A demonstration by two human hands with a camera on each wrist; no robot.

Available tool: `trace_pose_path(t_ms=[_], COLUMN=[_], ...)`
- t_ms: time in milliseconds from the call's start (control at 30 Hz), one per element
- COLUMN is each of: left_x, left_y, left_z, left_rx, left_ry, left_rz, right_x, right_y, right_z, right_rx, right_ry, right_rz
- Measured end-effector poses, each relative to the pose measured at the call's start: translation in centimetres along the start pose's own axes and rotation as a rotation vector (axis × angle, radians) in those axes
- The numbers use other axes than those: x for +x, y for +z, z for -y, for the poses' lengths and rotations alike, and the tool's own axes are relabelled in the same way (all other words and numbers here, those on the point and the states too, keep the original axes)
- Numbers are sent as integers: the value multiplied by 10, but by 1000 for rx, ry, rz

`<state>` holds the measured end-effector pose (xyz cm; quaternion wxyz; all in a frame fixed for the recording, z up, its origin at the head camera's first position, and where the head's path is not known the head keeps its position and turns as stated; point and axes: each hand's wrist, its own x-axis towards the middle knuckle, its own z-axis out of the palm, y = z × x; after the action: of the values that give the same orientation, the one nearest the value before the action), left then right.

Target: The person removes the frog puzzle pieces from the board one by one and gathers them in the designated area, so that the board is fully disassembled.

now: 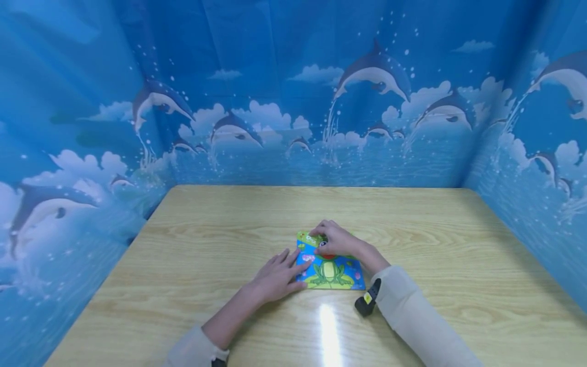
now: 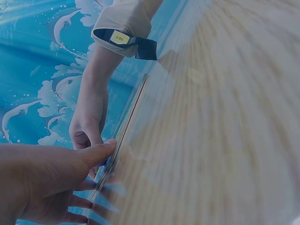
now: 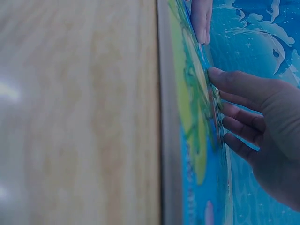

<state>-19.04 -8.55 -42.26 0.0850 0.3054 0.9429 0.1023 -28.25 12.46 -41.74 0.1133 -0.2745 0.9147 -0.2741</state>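
Observation:
A flat board with a green frog picture (image 1: 329, 272) on a blue ground lies on the table. In the right wrist view, the frog board (image 3: 192, 122) appears edge-on. My left hand (image 1: 278, 278) rests at its left side, fingers spread over the left edge and thumb at the lower left corner. The left wrist view shows this left hand (image 2: 51, 180) along the board's edge. My right hand (image 1: 338, 241) reaches over the frog's head, fingertips and thumb touching the upper part. Seen from the right wrist, the right hand (image 3: 269, 117) has slightly bent, separated fingers on the surface. The palm hides part of the picture.
The wooden table (image 1: 220, 219) surrounds the board. A blue curtain (image 1: 275, 92) with dolphins stands behind and at both sides. A black strap with a small block (image 1: 366, 303) sits on the right wrist, beside the board's lower right corner.

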Motion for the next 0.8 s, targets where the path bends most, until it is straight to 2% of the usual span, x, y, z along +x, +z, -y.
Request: trace_pose_path(t_ms=[267,800], left_x=[0,0], left_y=[1,0], left_z=[1,0], left_rx=[6,-7], left_ry=[0,-15], left_rz=[-2,3], right_x=[-1,-1], right_y=[-1,-2], right_z=[3,0], right_rx=[4,-3], right_ry=[7,-30], right_rz=[-10,-48])
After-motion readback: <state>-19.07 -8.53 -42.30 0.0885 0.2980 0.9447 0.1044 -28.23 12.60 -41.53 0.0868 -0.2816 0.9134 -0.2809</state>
